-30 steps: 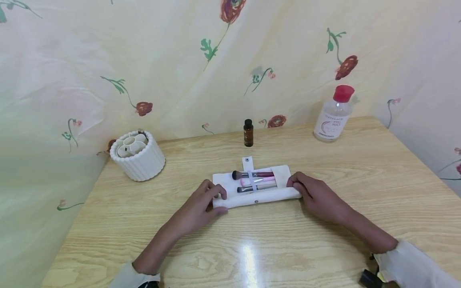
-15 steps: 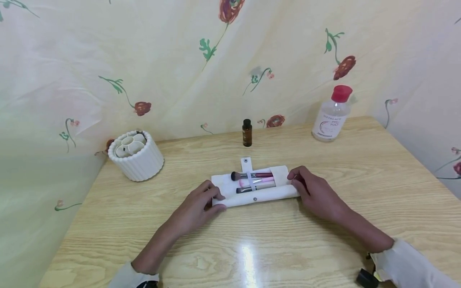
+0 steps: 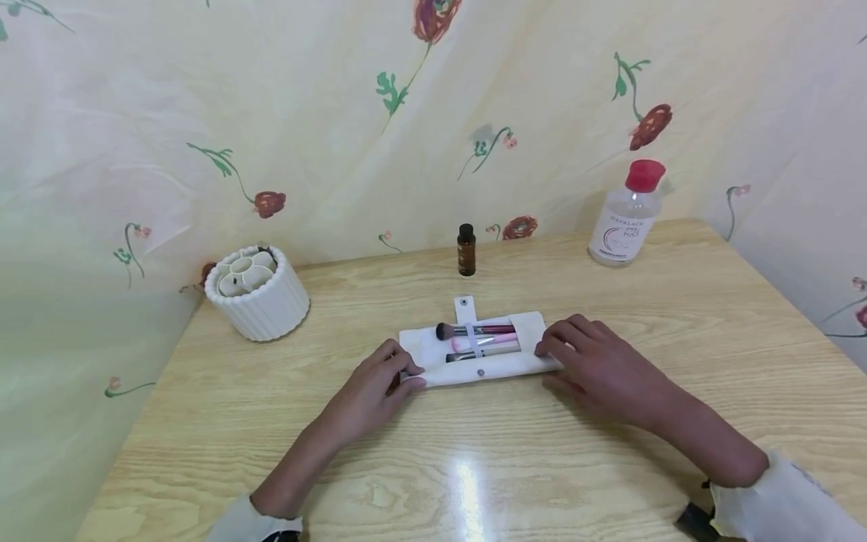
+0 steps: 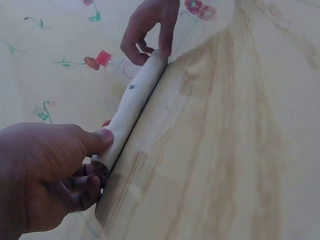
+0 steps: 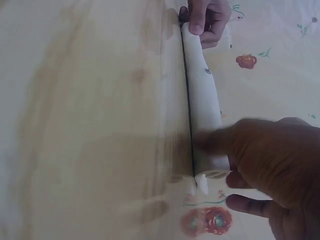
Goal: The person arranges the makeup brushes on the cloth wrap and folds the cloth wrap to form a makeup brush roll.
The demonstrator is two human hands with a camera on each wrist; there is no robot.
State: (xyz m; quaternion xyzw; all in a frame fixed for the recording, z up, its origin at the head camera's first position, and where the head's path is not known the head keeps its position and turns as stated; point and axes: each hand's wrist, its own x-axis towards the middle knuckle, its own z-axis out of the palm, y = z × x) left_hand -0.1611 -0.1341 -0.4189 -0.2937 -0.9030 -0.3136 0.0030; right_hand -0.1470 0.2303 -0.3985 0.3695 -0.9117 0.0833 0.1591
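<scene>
A white makeup brush roll point(image 3: 425, 344) lies partly rolled on the table, its near edge a thick tube point(image 4: 131, 106) with a snap. Three makeup brushes point(image 3: 484, 329) lie under a narrow strap, their handles in a pocket at the right. My left hand point(image 3: 374, 385) pinches the tube's left end, thumb on top and fingers curled beneath. At the right end, my right hand point(image 3: 596, 369) grips the tube between thumb and fingers; its thumb is blurred in the right wrist view. A snap tab point(image 3: 465, 309) sticks out from the far edge.
A white ribbed pot point(image 3: 260, 297) stands at the back left of the wooden table point(image 3: 379, 467). Behind the roll is a small brown bottle point(image 3: 466, 252). A clear bottle with a red cap point(image 3: 622, 226) stands at the back right, before a flower-patterned cloth.
My right hand has shifted its hold on the right end, its back now turned up more and its fingers over the tube. The near tube has rolled slightly away; my left hand stays at its end.
</scene>
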